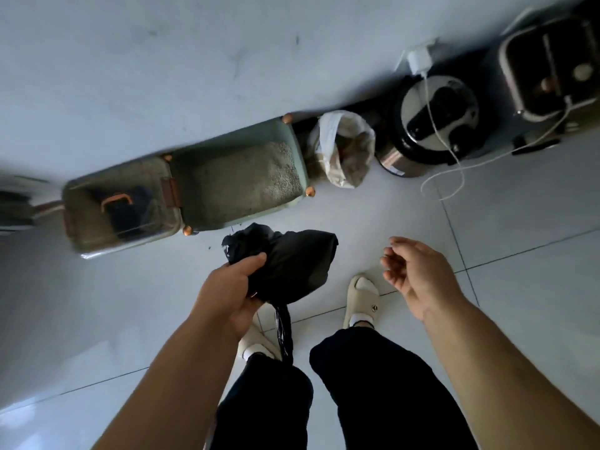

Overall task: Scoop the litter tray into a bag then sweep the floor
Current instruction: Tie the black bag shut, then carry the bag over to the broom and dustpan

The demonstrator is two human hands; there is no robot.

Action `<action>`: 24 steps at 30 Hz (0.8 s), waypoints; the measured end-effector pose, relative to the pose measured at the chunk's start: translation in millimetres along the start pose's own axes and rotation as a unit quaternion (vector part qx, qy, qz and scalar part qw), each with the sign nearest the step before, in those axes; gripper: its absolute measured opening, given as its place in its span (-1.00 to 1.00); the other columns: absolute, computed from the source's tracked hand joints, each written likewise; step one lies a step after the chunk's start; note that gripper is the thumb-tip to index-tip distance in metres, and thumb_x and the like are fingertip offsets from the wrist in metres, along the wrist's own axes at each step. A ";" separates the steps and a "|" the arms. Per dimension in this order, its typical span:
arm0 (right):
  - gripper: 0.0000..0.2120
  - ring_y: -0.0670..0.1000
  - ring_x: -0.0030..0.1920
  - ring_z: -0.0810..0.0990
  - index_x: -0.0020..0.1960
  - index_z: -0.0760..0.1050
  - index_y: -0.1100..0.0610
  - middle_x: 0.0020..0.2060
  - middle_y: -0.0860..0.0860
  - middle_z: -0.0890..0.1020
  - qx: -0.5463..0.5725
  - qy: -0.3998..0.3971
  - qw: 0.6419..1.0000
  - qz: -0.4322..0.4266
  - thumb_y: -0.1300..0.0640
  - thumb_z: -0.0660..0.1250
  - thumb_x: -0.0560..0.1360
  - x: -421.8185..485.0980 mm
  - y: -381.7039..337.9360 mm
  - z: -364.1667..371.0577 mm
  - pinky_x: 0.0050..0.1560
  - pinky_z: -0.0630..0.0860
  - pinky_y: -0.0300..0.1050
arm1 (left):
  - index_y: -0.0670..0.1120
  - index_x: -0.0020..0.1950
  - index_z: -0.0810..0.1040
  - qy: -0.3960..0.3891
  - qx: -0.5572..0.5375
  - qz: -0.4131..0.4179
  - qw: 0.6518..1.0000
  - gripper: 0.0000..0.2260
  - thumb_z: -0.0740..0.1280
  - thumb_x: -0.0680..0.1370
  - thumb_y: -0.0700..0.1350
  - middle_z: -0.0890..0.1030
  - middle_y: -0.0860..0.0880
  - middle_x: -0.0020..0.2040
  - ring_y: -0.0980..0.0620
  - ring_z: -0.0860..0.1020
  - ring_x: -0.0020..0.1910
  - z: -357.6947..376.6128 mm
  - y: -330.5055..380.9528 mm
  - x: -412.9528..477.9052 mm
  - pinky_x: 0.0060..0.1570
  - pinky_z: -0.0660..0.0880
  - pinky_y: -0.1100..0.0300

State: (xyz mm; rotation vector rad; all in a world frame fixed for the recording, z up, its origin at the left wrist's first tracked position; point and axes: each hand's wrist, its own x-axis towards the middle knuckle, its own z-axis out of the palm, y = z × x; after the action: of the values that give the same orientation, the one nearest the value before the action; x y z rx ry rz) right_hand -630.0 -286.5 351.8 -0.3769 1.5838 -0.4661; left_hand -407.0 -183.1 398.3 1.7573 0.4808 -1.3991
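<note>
While the black bag is bunched and not opened out, the work sits at its very start: readying the bag before any scooping. The left hand grips it just below the centre of the frame, thumb curled over the crumpled top, with a twisted tail of plastic hanging down between the person's legs. The right hand hovers at centre right, apart from the bag, holding nothing, its fingers loosely curled and palm turned inward.

Just above the bag, in the middle of the frame, stands the green litter tray against the wall, its right compartment filled with grey litter. An orange-handled thing lies in the left compartment; it may be the scoop, though I cannot tell. A pale open sack stands just beside the tray's right end.

Next, I judge, the right hand must find the bag's mouth and pull it open, then the person needs to get down to the tray. A few dark specks on the tiled floor near the tray await sweeping.
</note>
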 end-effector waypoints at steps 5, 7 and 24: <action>-0.83 -0.02 -0.37 0.54 -0.08 0.53 0.15 -0.31 0.06 0.56 -0.001 -0.020 1.000 0.014 0.30 0.19 0.58 -43.4 -44.7 -40.9 -0.40 0.44 -0.20 | -0.22 0.00 0.54 -0.033 -0.007 0.034 0.999 -0.95 0.30 0.57 -0.28 0.67 -0.21 -0.01 -0.16 0.64 -0.03 29.4 23.9 -75.2 -0.17 0.55 0.05; -0.83 0.00 -0.37 0.53 -0.07 0.53 0.17 -0.32 0.07 0.55 -0.009 -0.028 1.000 -0.007 0.32 0.18 0.58 -61.4 -63.9 -59.6 -0.41 0.45 -0.20 | -0.22 0.06 0.54 -0.053 -0.008 0.048 0.997 -0.90 0.29 0.57 -0.27 0.67 -0.22 0.02 -0.16 0.64 -0.03 44.1 31.4 -97.6 -0.14 0.55 0.04; -0.84 0.05 -0.24 0.58 0.07 0.55 0.25 -0.20 0.14 0.60 0.185 0.109 0.972 -0.098 0.28 0.21 0.58 -214.3 -30.0 -249.8 -0.26 0.51 -0.12 | -0.25 0.14 0.56 -0.256 0.253 0.069 0.930 -0.82 0.31 0.55 -0.26 0.67 -0.18 -0.09 -0.11 0.63 -0.14 174.0 -35.3 -231.3 -0.29 0.58 0.03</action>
State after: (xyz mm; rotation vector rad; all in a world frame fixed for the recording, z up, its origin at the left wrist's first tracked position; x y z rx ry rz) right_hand -865.9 -186.7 560.6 -0.2013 1.6335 -0.9663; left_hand -611.9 -255.0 593.0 1.6631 -0.3083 -1.9079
